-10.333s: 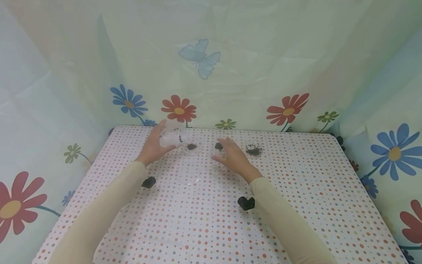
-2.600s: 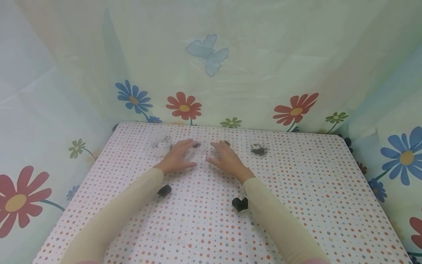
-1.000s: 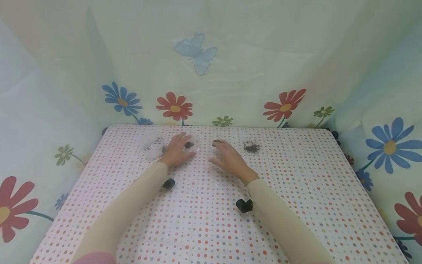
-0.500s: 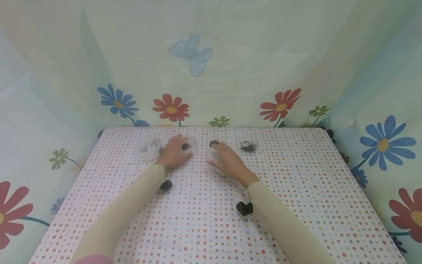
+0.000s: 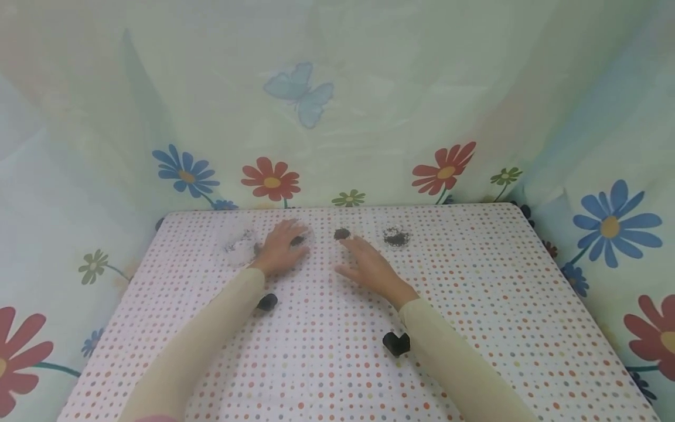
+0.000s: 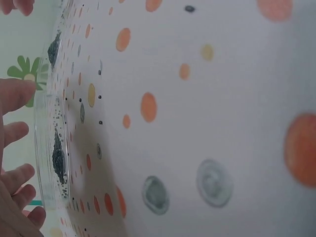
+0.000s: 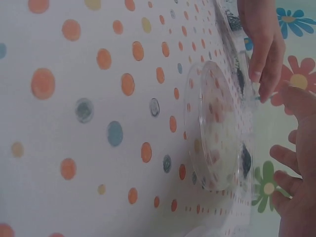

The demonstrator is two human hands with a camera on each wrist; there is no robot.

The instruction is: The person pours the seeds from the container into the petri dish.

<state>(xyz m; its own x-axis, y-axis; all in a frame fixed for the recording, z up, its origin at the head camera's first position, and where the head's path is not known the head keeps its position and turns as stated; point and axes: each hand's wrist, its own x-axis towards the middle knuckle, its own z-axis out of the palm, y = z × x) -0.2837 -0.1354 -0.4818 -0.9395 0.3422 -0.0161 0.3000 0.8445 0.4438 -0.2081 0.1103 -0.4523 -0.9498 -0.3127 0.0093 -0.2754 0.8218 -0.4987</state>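
Backdrop: pale cloth (image 5: pixel 369 70) printed with flowers and a blue butterfly (image 5: pixel 299 95), hanging behind the table and along both its sides.
Table: cover (image 5: pixel 474 328) white with orange, yellow and grey-blue dots; the dishes stand in a row near its far edge.
Left hand (image 5: pixel 282 253): above the second dish (image 6: pixel 47 133) from the left, fingers spread and slightly bent, thumb apart; it has nothing visibly in its grip, and whether the fingertips touch the dish I cannot tell.
Second dish: clear, flat on the table, a dark granular heap (image 6: pixel 58 157) and loose specks inside.
Right hand (image 5: pixel 374 271): just nearer the front edge than the third dish (image 6: pixel 44 71), fingers loosely bent, thumb apart, grasping nothing.
Third dish: near the middle of the far edge, holding another dark heap (image 5: pixel 342 234).
Clear round piece (image 7: pixel 217 138): in the right wrist view, between that camera and the third dish; dish or lid, I cannot tell.
Leftmost dish (image 5: pixel 232 237): toward the far left corner, specks scattered in it, partly behind the left hand.
Rightmost dish (image 5: pixel 396 228): well apart from the right hand, dark grains inside.
Sleeves (image 5: pixel 200 340): cream, both forearms reaching in from the front edge.
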